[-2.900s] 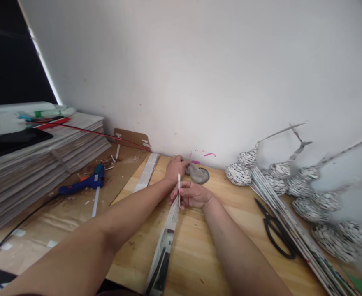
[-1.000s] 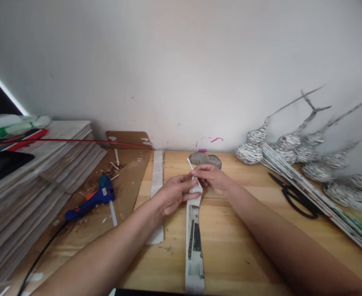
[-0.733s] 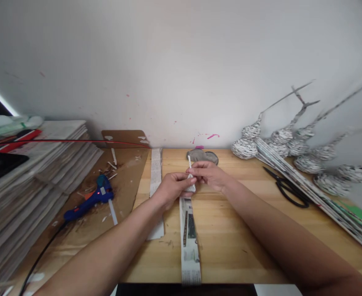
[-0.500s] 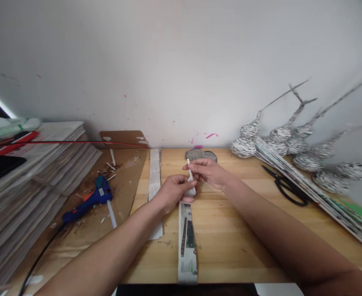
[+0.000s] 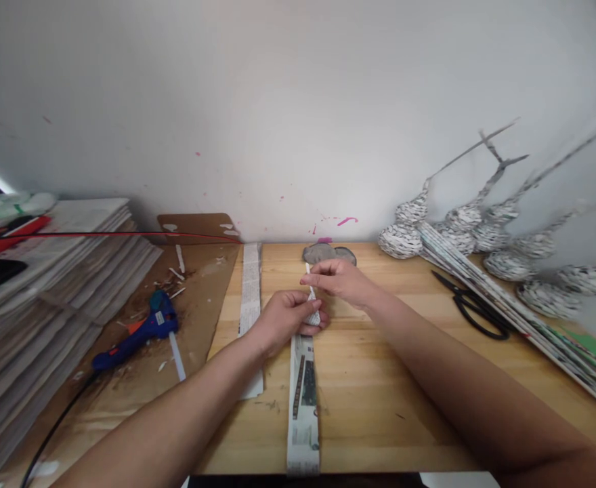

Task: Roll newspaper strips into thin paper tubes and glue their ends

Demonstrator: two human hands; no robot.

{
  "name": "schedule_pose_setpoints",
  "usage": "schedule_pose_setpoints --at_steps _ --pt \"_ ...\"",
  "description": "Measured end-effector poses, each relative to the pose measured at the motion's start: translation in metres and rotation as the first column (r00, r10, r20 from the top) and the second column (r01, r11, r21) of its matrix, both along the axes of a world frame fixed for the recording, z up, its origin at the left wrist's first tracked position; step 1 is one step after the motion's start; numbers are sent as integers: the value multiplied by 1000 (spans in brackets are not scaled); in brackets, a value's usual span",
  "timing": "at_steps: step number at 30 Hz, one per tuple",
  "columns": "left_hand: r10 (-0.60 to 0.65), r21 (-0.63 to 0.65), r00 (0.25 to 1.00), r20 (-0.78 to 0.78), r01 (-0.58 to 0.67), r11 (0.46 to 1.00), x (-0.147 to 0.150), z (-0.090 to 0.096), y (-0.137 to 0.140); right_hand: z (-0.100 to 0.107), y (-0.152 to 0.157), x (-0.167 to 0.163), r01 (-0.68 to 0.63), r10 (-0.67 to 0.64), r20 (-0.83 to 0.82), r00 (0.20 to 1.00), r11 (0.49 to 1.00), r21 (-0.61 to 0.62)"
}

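A printed newspaper strip (image 5: pixel 304 400) runs from the front edge of the wooden table up to my hands. Its far end narrows into a thin, rolled white tip between my fingers. My left hand (image 5: pixel 290 317) is closed on the strip where the flat paper turns into the roll, thumb on top. Just beyond it, my right hand (image 5: pixel 339 281) pinches the thin rolled tip between thumb and fingers. Behind the right hand lies a grey, rounded, flat lump (image 5: pixel 323 253) that it partly covers. To the left lies a stack of newspaper strips (image 5: pixel 250 291), partly behind my left forearm.
At left, a blue glue gun (image 5: pixel 138 335) lies on stained cardboard (image 5: pixel 201 305) beside stacked newspapers (image 5: pixel 74 271). At right are black scissors (image 5: pixel 473 312), a bundle of long paper rolls (image 5: pixel 501 305) and several woven paper gourds (image 5: pixel 402 240) against the wall.
My right hand has shifted slightly along the rolled tip, fingers more bent. My left hand keeps its hold. The view has turned slightly, so the table's left side appears farther left.
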State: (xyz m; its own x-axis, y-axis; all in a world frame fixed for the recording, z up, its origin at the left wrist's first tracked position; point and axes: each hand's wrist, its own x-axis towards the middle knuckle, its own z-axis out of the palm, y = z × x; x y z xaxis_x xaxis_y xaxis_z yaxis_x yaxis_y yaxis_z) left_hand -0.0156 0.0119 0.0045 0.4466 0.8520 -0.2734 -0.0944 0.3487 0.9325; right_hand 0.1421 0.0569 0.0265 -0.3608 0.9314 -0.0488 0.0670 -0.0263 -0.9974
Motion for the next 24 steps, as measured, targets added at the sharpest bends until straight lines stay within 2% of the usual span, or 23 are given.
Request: schedule_pose_setpoints --at_steps 4,6,7,9,10,11,13,15,20,22,24 --pt "25 -9 1000 -10 -25 1000 1 3 -2 3 1 0 9 -17 79 997 995 98" --pt "26 -12 1000 1 -26 1000 2 4 -2 1 4 3 67 -113 177 978 967 245" --pt "29 -16 1000 8 -29 999 2 5 -2 -1 6 7 104 -207 259 943 927 361" --pt "44 -32 999 16 -43 999 2 7 -2 -9 13 17 105 -426 433 794 798 593" --pt "53 -39 998 16 -53 998 2 7 -2 -14 16 23 65 -503 509 699 753 655" --pt "63 -44 998 14 -62 997 3 7 -2 -19 20 28 28 -542 569 619 738 674" --pt "72 -48 997 7 -71 996 3 8 -2 -28 29 39 8 -553 635 540 758 653" --pt "71 -45 997 7 -70 997 3 8 -3 -34 37 48 57 -572 630 525 762 645" --pt "77 -19 997 6 -77 997 3 7 -3 -40 49 60 276 -688 519 506 700 659" --pt "80 -7 997 -1 -80 997 3 7 -2 -39 48 58 360 -725 415 550 654 666" --pt "85 8 996 -12 -85 996 2 6 -1 -34 43 52 414 -719 285 634 627 659"
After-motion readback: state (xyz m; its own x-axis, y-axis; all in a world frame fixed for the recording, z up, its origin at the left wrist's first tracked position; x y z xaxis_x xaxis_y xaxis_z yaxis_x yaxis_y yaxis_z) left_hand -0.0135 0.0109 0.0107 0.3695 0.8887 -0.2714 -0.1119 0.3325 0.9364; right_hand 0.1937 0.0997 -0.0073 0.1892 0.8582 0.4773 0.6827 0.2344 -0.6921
